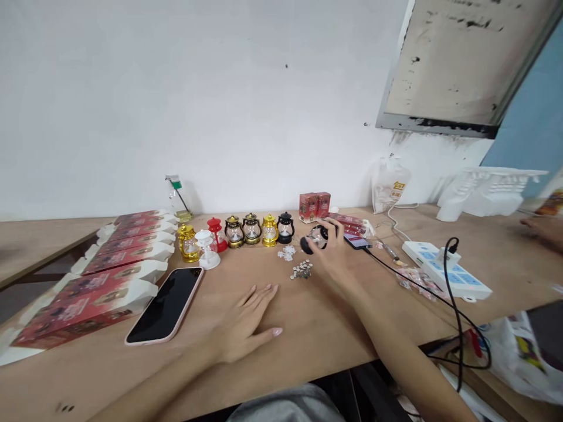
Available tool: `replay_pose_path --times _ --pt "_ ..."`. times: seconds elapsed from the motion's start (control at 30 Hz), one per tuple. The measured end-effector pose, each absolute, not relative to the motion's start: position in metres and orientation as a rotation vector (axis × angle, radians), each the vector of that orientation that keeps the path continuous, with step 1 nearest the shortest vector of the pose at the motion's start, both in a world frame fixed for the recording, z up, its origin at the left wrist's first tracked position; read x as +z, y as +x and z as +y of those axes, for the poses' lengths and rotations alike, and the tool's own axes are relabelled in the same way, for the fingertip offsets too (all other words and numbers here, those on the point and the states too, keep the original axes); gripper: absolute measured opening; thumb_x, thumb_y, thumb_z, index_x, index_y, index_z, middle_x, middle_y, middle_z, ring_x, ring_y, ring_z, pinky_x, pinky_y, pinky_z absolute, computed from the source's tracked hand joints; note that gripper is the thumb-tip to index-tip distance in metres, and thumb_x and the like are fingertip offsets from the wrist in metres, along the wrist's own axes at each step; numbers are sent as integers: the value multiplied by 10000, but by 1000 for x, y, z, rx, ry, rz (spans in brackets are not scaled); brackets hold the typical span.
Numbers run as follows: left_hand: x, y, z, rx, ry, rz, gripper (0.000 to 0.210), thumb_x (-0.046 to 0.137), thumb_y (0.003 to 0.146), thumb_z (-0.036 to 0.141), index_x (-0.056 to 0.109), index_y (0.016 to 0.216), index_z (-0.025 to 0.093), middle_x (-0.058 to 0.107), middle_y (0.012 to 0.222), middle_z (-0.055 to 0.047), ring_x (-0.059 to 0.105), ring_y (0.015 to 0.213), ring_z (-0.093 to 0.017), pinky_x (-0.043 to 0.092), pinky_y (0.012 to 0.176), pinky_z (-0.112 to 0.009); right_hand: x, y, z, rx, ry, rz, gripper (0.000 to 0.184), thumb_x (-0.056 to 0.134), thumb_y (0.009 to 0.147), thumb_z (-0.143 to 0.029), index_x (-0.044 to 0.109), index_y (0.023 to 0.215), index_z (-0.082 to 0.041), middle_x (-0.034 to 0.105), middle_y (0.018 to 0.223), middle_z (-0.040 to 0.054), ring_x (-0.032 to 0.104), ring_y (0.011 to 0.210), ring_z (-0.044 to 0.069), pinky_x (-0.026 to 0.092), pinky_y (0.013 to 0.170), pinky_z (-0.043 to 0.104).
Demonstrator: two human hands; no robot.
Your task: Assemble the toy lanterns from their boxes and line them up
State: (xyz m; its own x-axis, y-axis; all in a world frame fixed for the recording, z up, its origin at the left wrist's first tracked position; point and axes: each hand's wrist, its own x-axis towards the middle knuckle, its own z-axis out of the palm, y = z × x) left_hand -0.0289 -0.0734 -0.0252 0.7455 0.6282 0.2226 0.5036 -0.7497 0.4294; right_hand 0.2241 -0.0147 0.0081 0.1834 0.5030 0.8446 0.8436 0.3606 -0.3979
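My right hand grips a small black lantern, tilted on its side above the table. Flat on the tabletop rests my left hand, fingers stretched out and holding nothing. Between the hands lie a pile of button cells and some small white pieces. Behind them stands a row of little lanterns: a black one, a gold one, two bronze ones, a red one, a white one and another gold one.
Red printed boxes line the left side, beside a phone. Two small red boxes stand at the back. To the right are a second phone, a power strip with cables, and another person's hand.
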Motion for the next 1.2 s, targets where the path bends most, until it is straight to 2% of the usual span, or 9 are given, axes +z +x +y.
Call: replay_pose_path --times 0.1,0.3,0.4,0.5,0.63,0.8,0.9,1.0,1.2 --pt "-27 -2 -61 828 2073 865 634 523 807 464 343 1362 216 426 1386 -117 402 1272 -256 312 1054 -488 4 198 -28 -238 -1029 -1462 405 623 759 -324 486 1122 -209 471 1184 110 465 1144 236 400 958 427" --pt "-25 17 -45 1150 1312 760 566 725 604 467 576 1062 170 635 1112 -99 573 1058 -270 467 907 -405 -14 161 -48 13 -796 -1557 458 681 706 -308 465 1104 -240 485 1203 102 471 1167 238 414 955 424" --pt "-21 14 -45 1204 1165 726 390 708 636 444 568 869 165 657 838 -31 637 764 -183 533 696 -316 -15 160 -50 66 -789 -1623 418 646 743 -322 463 1109 -239 488 1205 106 451 1192 240 406 968 432" --pt "-17 12 -45 1196 1144 785 371 708 637 431 524 813 162 617 716 9 608 571 -125 508 536 -247 -16 160 -51 91 -856 -1608 304 555 820 -309 472 1100 -225 432 1253 118 410 1229 231 388 989 433" --pt "-14 11 -41 1299 1110 947 441 731 586 441 494 832 162 594 714 21 621 559 -133 508 493 -236 -18 160 -47 95 -971 -1541 124 449 886 -278 539 931 -206 365 1248 112 403 1223 210 375 1006 415" --pt "-16 9 -37 1375 1092 1021 478 719 592 458 475 886 170 563 780 16 609 600 -125 520 474 -237 -20 163 -43 20 -979 -1615 163 468 881 -285 589 807 -205 386 1168 90 401 1190 210 397 975 396" --pt "-18 9 -37 1427 1061 1030 502 690 613 497 471 936 180 539 798 19 575 570 -107 509 444 -234 -17 166 -42 38 -986 -1563 193 446 889 -308 586 804 -205 443 1088 82 452 1107 197 411 937 379" --pt "-18 8 -35 1461 1015 1058 485 631 651 546 489 928 174 528 758 24 518 491 -80 459 386 -210 -14 171 -38 156 -1024 -1470 240 397 905 -339 560 798 -199 526 900 51 529 905 165 447 817 326" --pt "-18 5 -34 1407 998 1045 444 588 657 566 493 817 162 492 586 55 463 399 -76 412 347 -200 -23 179 -19 717 -1105 -1422 225 456 825 -396 508 746 -192 535 651 -22 509 596 119 428 568 244"
